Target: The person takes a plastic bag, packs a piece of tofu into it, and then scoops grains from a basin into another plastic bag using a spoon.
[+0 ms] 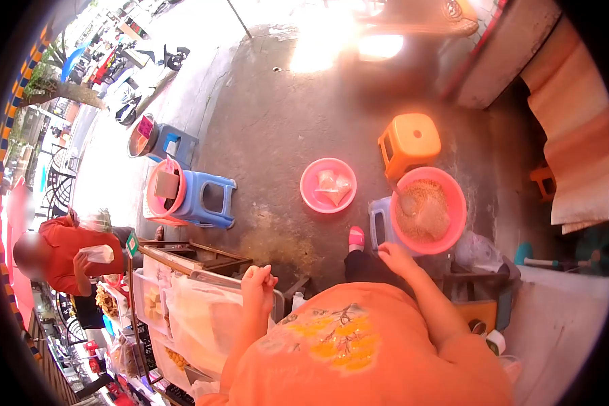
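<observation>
The large pink basin (pixel 458 210) is smooth plastic with a soft gloss, around rough, matt, grainy contents (pixel 426 203), and the smaller pink basin (pixel 306 188) is similar plastic, holding shiny clear bags (pixel 333 185) of thin film. The orange stool (pixel 417 139) and blue stool (pixel 195 196) look like smooth moulded plastic, on a rough, stained, concrete-like floor (pixel 264 128). The creased sheet (pixel 206 325) looks like translucent plastic, while the printed shirt (pixel 392 331) and the hanging curtain (pixel 572 128) are matt cloth.

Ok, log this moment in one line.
left hand: near covered trays; right hand: near filled basin; smaller pink basin: on floor, bag inside
</observation>
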Motion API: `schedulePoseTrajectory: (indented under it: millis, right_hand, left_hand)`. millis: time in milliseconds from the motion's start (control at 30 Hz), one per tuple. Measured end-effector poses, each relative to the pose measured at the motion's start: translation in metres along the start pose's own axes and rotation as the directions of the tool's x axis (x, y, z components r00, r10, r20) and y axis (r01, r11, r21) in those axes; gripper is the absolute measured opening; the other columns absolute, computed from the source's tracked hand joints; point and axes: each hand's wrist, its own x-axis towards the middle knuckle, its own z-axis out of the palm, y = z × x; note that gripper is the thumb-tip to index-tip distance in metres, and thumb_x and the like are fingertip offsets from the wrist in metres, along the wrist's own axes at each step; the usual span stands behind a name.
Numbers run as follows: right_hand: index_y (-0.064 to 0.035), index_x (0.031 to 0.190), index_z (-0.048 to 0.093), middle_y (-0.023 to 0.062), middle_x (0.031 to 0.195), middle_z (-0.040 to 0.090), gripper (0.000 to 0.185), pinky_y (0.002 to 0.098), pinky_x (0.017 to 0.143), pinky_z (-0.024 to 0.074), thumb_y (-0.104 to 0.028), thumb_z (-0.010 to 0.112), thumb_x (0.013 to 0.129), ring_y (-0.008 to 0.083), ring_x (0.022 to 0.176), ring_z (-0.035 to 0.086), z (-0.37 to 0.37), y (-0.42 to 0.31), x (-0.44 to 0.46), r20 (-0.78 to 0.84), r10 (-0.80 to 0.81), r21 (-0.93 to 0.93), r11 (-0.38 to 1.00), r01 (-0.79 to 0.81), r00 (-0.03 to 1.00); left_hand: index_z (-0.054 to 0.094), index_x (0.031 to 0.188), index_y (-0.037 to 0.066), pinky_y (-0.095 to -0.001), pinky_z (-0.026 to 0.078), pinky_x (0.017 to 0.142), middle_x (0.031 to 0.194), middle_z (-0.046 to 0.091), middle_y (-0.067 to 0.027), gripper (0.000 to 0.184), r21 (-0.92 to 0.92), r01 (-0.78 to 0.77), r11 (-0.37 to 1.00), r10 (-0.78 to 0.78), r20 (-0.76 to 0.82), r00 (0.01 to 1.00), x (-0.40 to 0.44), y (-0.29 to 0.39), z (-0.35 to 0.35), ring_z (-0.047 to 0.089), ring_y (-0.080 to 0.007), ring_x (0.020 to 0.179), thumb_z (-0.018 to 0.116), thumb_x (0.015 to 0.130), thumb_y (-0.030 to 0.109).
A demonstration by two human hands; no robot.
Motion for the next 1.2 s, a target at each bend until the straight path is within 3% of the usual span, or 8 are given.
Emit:
schedulePoseTrajectory:
  millis: [200, 267, 400, 533, 633, 767, 967, 1200]
  right_hand:
    - [-0.0015, 0.102, 0.063, 0.0168, 0.095, 0.067, 0.027, 0.0375, 0.079, 0.0494, -0.022, 0.058, 0.085, 0.0306, 0.092, 0.064, -0.068, -0.047, 0.096, 0.045, -0.097, 0.127, 0.988, 0.09, 0.994]
    - [-0.0008, 0.103, 0.063, 0.0163, 0.095, 0.067, 0.028, 0.0369, 0.079, 0.0494, -0.022, 0.058, 0.086, 0.0299, 0.092, 0.064, -0.077, -0.047, 0.117, 0.017, -0.116, 0.111, 0.987, 0.113, 0.993]
    - [0.0008, 0.102, 0.063, 0.0178, 0.094, 0.067, 0.026, 0.0356, 0.076, 0.0497, -0.018, 0.06, 0.084, 0.0269, 0.087, 0.065, -0.088, -0.041, 0.133, -0.071, -0.105, 0.208, 0.971, 0.117, 0.992]
    - [0.0023, 0.1, 0.062, 0.0132, 0.086, 0.066, 0.024, 0.0321, 0.072, 0.0492, -0.016, 0.06, 0.084, 0.0213, 0.081, 0.063, -0.098, -0.025, 0.129, -0.057, 0.015, 0.184, 0.983, -0.005, 0.998]
    - [0.0029, 0.102, 0.061, 0.0085, 0.09, 0.065, 0.023, 0.0289, 0.073, 0.0483, -0.013, 0.059, 0.085, 0.0161, 0.083, 0.061, -0.09, 0.009, 0.132, -0.055, 0.084, 0.255, 0.965, -0.068, 0.995]
    - [0.0006, 0.096, 0.064, 0.0125, 0.082, 0.066, 0.023, 0.034, 0.071, 0.0495, -0.016, 0.061, 0.082, 0.0226, 0.076, 0.063, -0.077, 0.003, 0.156, -0.228, 0.314, 0.443, 0.876, -0.189, 0.922]
    - [0.0009, 0.093, 0.065, 0.0112, 0.081, 0.066, 0.02, 0.0311, 0.07, 0.0497, -0.013, 0.059, 0.08, 0.0186, 0.075, 0.062, -0.018, -0.05, 0.279, -0.415, 0.295, 0.373, 0.918, -0.135, 0.861]
    - [0.0014, 0.107, 0.062, 0.014, 0.091, 0.068, 0.029, 0.0307, 0.076, 0.0504, -0.015, 0.061, 0.083, 0.0197, 0.084, 0.065, -0.008, -0.302, 0.395, -0.011, -0.021, 0.344, 0.939, 0.023, 1.0]
  left_hand:
    - [0.048, 0.069, 0.012, -0.0262, 0.047, 0.061, 0.065, 0.052, -0.0007, 0.021, 0.033, -0.103, 0.994, 0.105, -0.04, 0.994, 0.066, 0.021, 0.043, 0.05, -0.0091, 0.058, 0.062, 0.084, 0.004]
    - [0.053, 0.089, 0.007, -0.026, 0.047, 0.061, 0.071, 0.055, -0.0023, 0.01, 0.176, -0.108, 0.979, 0.138, -0.169, 0.976, 0.09, 0.011, 0.042, 0.052, -0.0101, 0.061, 0.062, 0.085, 0.007]
    - [0.041, 0.128, 0.0, -0.0265, 0.047, 0.064, 0.082, 0.057, -0.0063, 0.054, 0.504, 0.03, 0.863, 0.125, -0.271, 0.954, 0.138, -0.041, -0.012, 0.053, -0.013, 0.063, 0.066, 0.082, 0.015]
    - [0.036, 0.134, -0.004, -0.0379, 0.048, 0.088, 0.113, 0.059, -0.0249, 0.076, 0.934, 0.246, 0.258, -0.005, -0.254, 0.967, 0.193, -0.09, -0.107, 0.061, -0.0332, 0.102, 0.072, 0.073, 0.024]
    - [0.044, 0.129, -0.006, -0.0389, 0.043, 0.096, 0.122, 0.054, -0.0284, 0.07, 0.973, 0.205, 0.11, -0.215, -0.178, 0.96, 0.232, -0.055, -0.088, 0.053, -0.0365, 0.116, 0.072, 0.073, 0.026]
    - [0.055, 0.119, -0.005, -0.0373, 0.047, 0.091, 0.115, 0.06, -0.0242, 0.056, 0.973, -0.041, 0.229, -0.294, 0.109, 0.949, 0.326, -0.005, -0.044, 0.059, -0.0328, 0.108, 0.07, 0.077, 0.029]
    - [0.054, 0.12, -0.001, -0.0367, 0.048, 0.086, 0.109, 0.064, -0.0188, 0.049, 0.873, -0.326, 0.363, -0.217, 0.419, 0.882, 0.493, 0.105, 0.017, 0.062, -0.0282, 0.102, 0.066, 0.081, 0.027]
    - [0.057, 0.117, -0.001, -0.0366, 0.049, 0.083, 0.105, 0.065, -0.018, 0.048, 0.913, -0.14, 0.382, -0.104, 0.193, 0.976, 0.589, 0.248, -0.058, 0.063, -0.0292, 0.099, 0.066, 0.079, 0.028]
